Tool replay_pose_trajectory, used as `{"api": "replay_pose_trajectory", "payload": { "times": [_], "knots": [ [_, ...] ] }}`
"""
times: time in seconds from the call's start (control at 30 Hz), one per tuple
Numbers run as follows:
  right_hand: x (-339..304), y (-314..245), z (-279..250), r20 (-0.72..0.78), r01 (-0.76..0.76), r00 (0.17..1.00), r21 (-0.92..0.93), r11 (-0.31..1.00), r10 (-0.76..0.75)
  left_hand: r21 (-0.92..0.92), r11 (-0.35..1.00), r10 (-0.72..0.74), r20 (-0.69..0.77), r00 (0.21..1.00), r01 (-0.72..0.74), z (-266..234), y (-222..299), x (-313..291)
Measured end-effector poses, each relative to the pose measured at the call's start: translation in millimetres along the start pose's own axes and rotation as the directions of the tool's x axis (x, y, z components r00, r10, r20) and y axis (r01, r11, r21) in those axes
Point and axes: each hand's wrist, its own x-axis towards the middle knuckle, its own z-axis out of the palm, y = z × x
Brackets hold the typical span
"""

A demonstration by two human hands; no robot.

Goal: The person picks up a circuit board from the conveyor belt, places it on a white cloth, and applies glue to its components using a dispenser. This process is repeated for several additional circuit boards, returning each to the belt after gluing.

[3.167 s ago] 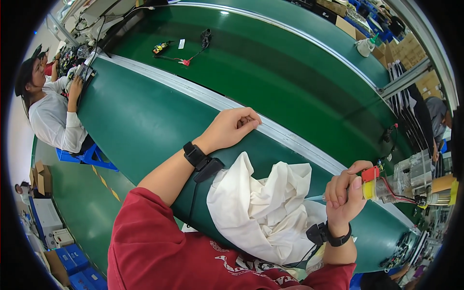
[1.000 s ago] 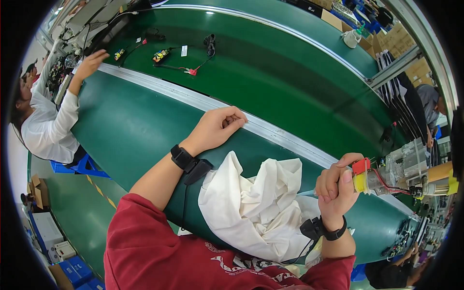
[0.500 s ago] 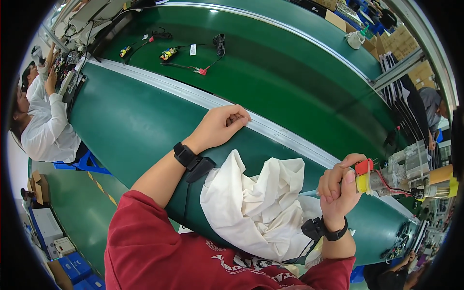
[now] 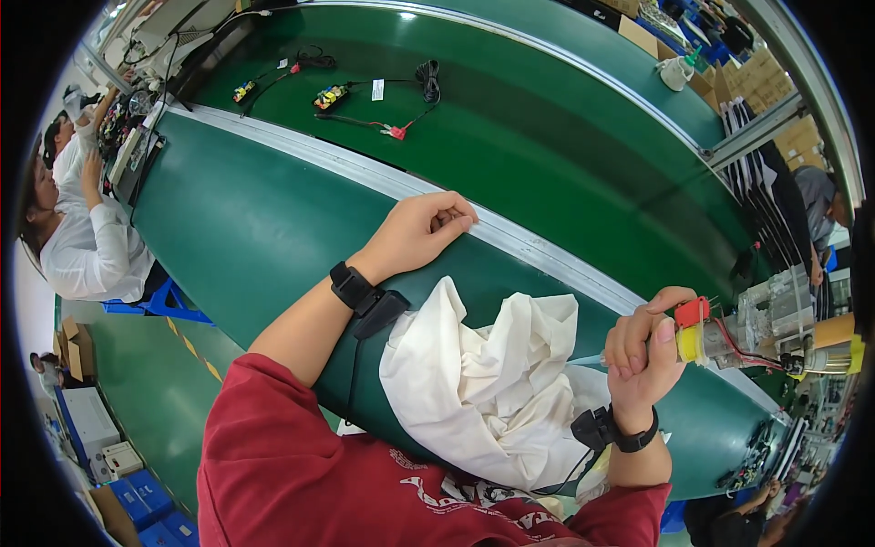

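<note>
Circuit boards (image 4: pixel 330 97) shifted rightward, left hand (image 4: pixel 421 232) loosely closed at metal rail (image 4: pixel 538 250), hold of right hand (image 4: pixel 643 354) unclear

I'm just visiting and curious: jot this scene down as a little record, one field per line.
Left hand: curled in, at the silver rail
Right hand: fingers bent; pale-blue piece beside it, grip unclear
Next to right hand: clear device with yellow band
White cloth: bunched, on green worktop
Beyond rail: two small circuit boards, black cables
Far left: co-worker in white
</note>
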Motion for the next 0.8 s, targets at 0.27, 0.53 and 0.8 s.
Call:
{"api": "replay_pose_trajectory", "payload": {
  "times": [0.27, 0.53, 0.8],
  "knots": [
    [-0.9, 0.5, -0.5, 0.02, 0.005, 1.0, 0.016, 1.0, -0.006, 0.019, 1.0, 0.0, -0.005, 1.0, 0.0, 0.4, 0.2, -0.9],
    [0.1, -0.5, 0.5, 0.006, -0.005, 1.0, 0.027, 1.0, 0.005, 0.023, 1.0, -0.009, -0.001, 1.0, 0.009, 0.1, -1.5, -0.1],
    [-0.2, -1.3, 0.6, 0.012, -0.007, 1.0, 0.001, 1.0, 0.007, 0.023, 1.0, -0.014, 0.002, 1.0, 0.014, -0.4, -1.2, 0.1]
  ]
}}
